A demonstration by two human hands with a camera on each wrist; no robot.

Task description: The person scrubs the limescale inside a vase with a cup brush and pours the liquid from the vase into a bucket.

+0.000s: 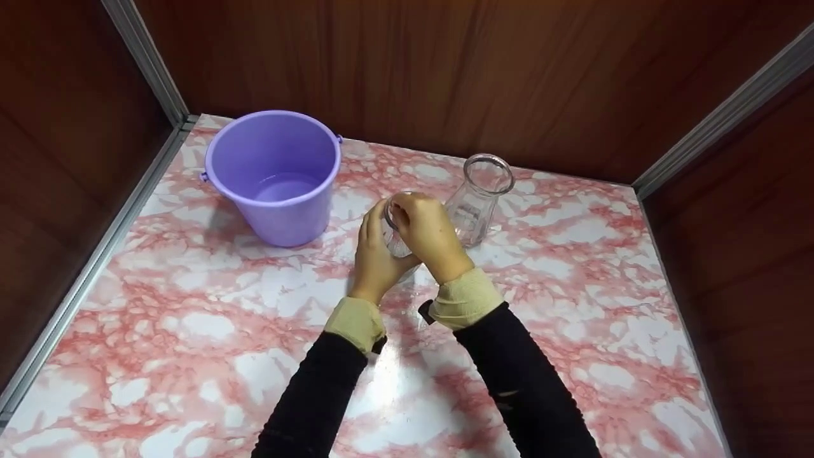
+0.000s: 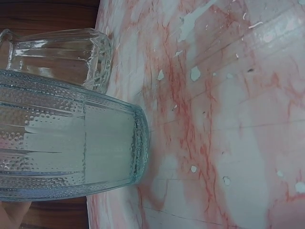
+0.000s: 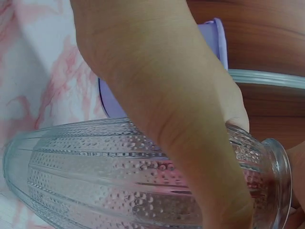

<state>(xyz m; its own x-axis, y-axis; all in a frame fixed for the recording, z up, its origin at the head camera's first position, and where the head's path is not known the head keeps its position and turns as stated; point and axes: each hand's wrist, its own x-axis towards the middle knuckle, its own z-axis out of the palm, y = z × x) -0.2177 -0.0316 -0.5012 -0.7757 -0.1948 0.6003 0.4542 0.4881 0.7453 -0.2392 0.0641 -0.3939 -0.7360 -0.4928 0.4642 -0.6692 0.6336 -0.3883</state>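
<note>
A clear glass vase (image 1: 395, 245) with a ribbed, dotted surface stands at the middle of the table. My left hand (image 1: 375, 261) grips it round the side. In the right wrist view the left thumb (image 3: 167, 109) crosses the glass (image 3: 95, 162). At the vase's mouth is my right hand (image 1: 432, 235), its fingers bent down at the rim and partly inside. Those fingertips are hidden, and I cannot tell whether they hold something. The vase's thick base (image 2: 140, 148) shows in the left wrist view, close over the table.
A second clear glass vase (image 1: 475, 213) stands just behind the right hand. Further left is a purple bucket (image 1: 289, 222). The table (image 1: 210, 369) has a red and white marbled top, with dark wood panels (image 1: 394, 70) along its back and sides.
</note>
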